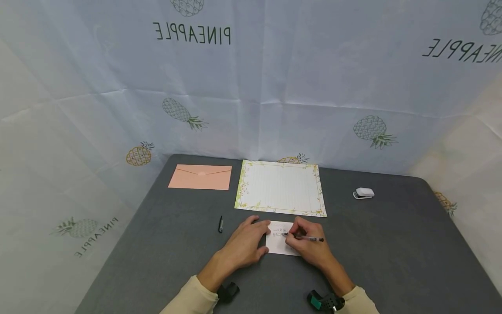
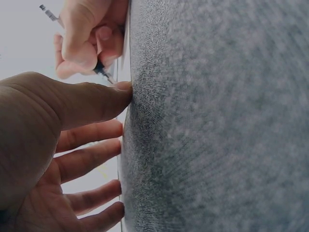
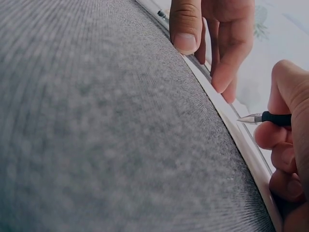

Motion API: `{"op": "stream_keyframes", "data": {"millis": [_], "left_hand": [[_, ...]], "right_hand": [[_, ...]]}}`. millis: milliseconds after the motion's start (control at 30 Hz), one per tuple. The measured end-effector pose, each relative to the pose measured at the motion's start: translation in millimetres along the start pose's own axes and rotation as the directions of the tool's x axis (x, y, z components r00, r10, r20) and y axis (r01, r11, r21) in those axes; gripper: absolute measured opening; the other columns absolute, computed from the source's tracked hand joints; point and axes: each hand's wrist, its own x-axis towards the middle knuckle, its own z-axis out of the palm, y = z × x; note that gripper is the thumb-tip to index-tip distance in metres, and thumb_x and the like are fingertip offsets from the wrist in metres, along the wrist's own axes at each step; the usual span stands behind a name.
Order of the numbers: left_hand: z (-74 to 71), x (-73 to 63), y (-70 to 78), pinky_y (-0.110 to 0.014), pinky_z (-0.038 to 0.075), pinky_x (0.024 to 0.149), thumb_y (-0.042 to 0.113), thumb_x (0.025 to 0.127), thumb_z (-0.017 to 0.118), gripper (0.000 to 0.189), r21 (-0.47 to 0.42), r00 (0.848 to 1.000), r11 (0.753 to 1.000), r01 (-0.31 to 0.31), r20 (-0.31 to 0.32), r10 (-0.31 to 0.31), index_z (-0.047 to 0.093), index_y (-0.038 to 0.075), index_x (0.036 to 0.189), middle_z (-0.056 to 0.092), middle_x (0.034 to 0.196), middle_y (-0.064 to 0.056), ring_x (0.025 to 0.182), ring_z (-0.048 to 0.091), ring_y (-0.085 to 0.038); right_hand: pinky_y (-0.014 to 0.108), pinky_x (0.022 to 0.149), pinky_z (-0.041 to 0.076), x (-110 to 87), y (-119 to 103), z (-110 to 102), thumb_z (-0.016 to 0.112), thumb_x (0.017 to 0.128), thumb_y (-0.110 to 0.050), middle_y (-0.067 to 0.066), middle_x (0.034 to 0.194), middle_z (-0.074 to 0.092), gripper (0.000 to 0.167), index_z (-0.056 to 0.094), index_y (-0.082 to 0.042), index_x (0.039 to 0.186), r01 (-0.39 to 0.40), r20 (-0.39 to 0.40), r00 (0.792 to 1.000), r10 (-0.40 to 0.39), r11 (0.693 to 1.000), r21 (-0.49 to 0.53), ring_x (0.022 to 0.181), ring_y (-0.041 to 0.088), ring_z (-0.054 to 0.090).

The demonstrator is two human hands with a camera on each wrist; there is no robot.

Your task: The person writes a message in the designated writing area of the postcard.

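Note:
A small white card (image 1: pixel 277 245) with handwritten lines lies on the dark table in the head view. My right hand (image 1: pixel 310 242) pinches a pen (image 1: pixel 313 238), its tip at the writing on the card. In the right wrist view the metal tip of the pen (image 3: pixel 251 118) points down at the card (image 3: pixel 215 96). My left hand (image 1: pixel 246 242) rests at the card's left edge, fingers spread and fairly straight, its thumb (image 2: pixel 96 99) by the near corner. A black pen cap (image 1: pixel 221 224) lies on the table left of that hand.
Beyond the card lies a bordered sheet of lined letter paper (image 1: pixel 280 188). A pink envelope (image 1: pixel 201 177) is at the back left, and a small white stapler (image 1: pixel 363 193) at the back right. A pineapple-print cloth (image 1: pixel 251 78) hangs behind the table (image 1: pixel 392 244).

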Motion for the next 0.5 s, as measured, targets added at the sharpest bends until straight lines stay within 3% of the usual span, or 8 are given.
{"op": "stream_keyframes", "data": {"millis": [500], "left_hand": [[5.0, -0.8, -1.2, -0.054, 0.047, 0.125, 0.026, 0.094, 0.089, 0.043, 0.004, 1.0, 1.0, -0.005, -0.007, 0.005, 0.077, 0.011, 0.132, 0.066, 0.156, -0.005, 0.151, 0.054, -0.036]], "right_hand": [[0.016, 0.051, 0.035, -2.5, 3.7, 1.8, 0.077, 0.074, 0.005, -0.019, 0.064, 0.054, 0.039, 0.061, -0.031, 0.074, 0.053, 0.011, 0.999, -0.052, 0.998, -0.03, 0.058, -0.002, 0.047]]}}
